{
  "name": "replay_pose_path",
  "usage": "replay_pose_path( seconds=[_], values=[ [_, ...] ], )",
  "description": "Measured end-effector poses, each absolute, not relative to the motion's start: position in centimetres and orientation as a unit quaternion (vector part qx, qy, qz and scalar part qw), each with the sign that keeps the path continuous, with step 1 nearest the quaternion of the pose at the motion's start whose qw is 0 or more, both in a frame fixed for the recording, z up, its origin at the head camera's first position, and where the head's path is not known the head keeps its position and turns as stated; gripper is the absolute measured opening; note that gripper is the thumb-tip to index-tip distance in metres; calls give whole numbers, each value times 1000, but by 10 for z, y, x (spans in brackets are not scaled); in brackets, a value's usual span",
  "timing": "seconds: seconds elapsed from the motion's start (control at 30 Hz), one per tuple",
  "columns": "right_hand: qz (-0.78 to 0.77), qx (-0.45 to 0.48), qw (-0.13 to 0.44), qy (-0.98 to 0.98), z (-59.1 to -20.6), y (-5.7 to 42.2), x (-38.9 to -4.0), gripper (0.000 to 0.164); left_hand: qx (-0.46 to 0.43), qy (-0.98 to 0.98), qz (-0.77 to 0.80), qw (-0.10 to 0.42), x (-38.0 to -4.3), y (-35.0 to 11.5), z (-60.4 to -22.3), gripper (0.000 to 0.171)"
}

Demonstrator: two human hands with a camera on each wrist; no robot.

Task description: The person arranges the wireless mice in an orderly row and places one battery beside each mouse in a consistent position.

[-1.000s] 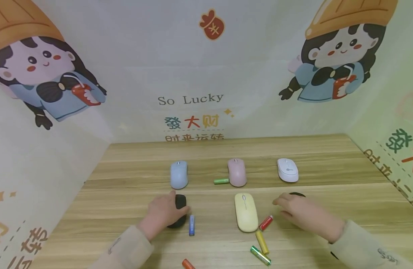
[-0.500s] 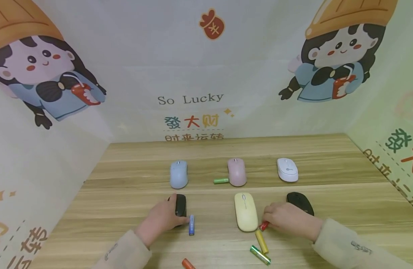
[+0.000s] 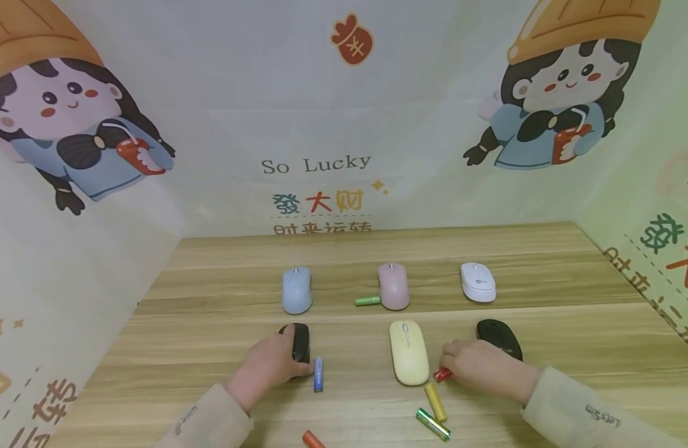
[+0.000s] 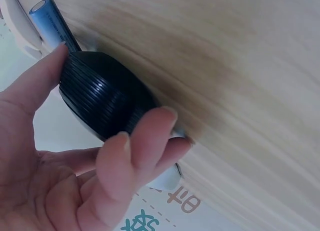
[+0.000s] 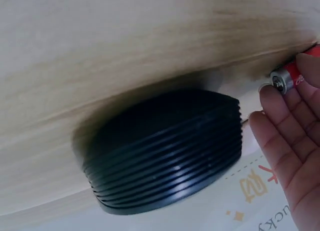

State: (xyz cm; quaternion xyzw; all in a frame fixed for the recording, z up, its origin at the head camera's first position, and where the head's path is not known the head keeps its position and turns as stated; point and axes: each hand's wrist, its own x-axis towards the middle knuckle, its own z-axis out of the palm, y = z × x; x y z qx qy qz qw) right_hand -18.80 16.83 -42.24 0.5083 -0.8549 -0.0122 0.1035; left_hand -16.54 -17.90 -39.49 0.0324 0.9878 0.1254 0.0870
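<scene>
On the left of the table my left hand (image 3: 265,364) grips a black computer mouse (image 3: 302,341) by its sides. In the left wrist view the thumb presses one end of this ribbed mouse (image 4: 102,93) and fingers lie along the other. A blue battery (image 3: 318,374) lies right by that thumb. My right hand (image 3: 484,366) pinches a red battery (image 3: 441,374), whose metal end (image 5: 282,81) shows between thumb and fingers in the right wrist view. Just behind the right hand sits a second black mouse (image 3: 499,338), partly covered by it.
Blue (image 3: 297,290), pink (image 3: 394,286) and white (image 3: 478,283) mice stand in the back row, with a green battery (image 3: 367,301) beside the pink one. A yellow mouse (image 3: 409,353) sits between my hands. Yellow (image 3: 435,402), green-gold (image 3: 433,424) and orange (image 3: 313,439) batteries lie nearer the front.
My right hand has moved left and down from over the right black mouse, uncovering it, and has taken hold of the red battery. The left hand's fingers have shifted slightly around its mouse.
</scene>
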Motion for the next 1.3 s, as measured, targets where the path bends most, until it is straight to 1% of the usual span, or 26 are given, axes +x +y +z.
replay_pose_path(
  seconds=[0.17,0.3,0.37,0.47,0.53,0.67,0.97,1.13,1.3],
  values=[
    [7,463,112,-879,-405,174,-196,12,32,988,119,92,-166,-179,-395,87],
    [20,409,127,-903,-394,190,-219,15,37,991,92,89,-167,-179,-395,86],
    [25,384,124,-915,-391,202,-232,16,39,992,79,88,-167,-178,-396,85],
    [47,366,96,-925,-390,218,-247,15,38,993,65,86,-168,-178,-396,87],
    [58,364,73,-927,-391,226,-254,14,36,994,61,86,-168,-177,-396,90],
    [75,377,50,-922,-397,234,-262,15,28,995,50,85,-167,-177,-395,97],
    [78,390,36,-917,-411,235,-268,19,17,995,38,90,-166,-175,-393,99],
    [67,394,38,-916,-415,233,-268,17,12,995,38,87,-166,-175,-394,99],
    [61,376,37,-924,-415,233,-266,13,12,996,38,85,-166,-175,-393,98]
  ],
)
